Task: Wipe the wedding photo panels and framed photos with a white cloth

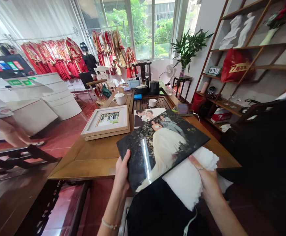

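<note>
My left hand (pixel 121 175) grips the lower left edge of a large glossy wedding photo print (pixel 161 144), thumb on top, and holds it tilted over my lap at the near edge of the wooden table (pixel 96 157). Under the print's right edge, my right hand (pixel 205 178) is closed on a crumpled white cloth (pixel 189 180). The cloth hangs down beneath the print onto my dark-clothed lap.
A framed photo (pixel 107 122) and another wedding print (pixel 145 116) lie further up the table, with cups, a kettle (pixel 154 87) and a tea tray behind. Wooden shelves (pixel 231 65) stand on the right. A person's legs (pixel 7 131) show at the left; red garments hang at the back.
</note>
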`<state>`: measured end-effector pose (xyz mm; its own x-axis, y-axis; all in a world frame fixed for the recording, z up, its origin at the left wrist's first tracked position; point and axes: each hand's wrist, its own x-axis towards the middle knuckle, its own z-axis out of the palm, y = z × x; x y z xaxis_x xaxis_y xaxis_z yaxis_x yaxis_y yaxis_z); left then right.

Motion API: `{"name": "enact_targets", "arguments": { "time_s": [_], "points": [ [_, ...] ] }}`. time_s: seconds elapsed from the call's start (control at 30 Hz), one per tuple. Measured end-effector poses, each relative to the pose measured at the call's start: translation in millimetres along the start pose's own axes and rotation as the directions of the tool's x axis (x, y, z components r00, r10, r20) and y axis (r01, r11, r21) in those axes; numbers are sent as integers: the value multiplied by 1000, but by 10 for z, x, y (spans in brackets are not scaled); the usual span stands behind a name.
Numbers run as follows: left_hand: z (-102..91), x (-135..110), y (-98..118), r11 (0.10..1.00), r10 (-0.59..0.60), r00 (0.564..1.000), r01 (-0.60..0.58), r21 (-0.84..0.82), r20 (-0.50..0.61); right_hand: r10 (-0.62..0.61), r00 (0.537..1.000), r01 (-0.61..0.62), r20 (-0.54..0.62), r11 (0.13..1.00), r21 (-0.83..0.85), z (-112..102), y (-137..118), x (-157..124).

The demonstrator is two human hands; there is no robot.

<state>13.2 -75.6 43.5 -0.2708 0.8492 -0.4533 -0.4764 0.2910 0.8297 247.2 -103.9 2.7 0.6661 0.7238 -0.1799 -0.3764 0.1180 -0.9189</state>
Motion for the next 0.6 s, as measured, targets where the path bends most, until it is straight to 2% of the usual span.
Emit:
{"name": "enact_targets", "arguments": {
  "time_s": [0.2,0.3,0.43,0.6],
  "points": [
    [-517,178,318,980,-13,994,34,196,-105,129,981,-124,-142,991,43,-308,-211,191],
    [-740,217,470,967,-5,994,32,255,-109,179,970,-175,-162,984,42,-422,-253,245],
    [-927,221,644,944,-60,991,97,316,-123,211,965,-208,-155,977,40,-462,-266,280],
    [-1065,240,797,922,-19,990,71,380,-141,290,948,-282,-127,956,78,-447,-335,333]
  ]
}}
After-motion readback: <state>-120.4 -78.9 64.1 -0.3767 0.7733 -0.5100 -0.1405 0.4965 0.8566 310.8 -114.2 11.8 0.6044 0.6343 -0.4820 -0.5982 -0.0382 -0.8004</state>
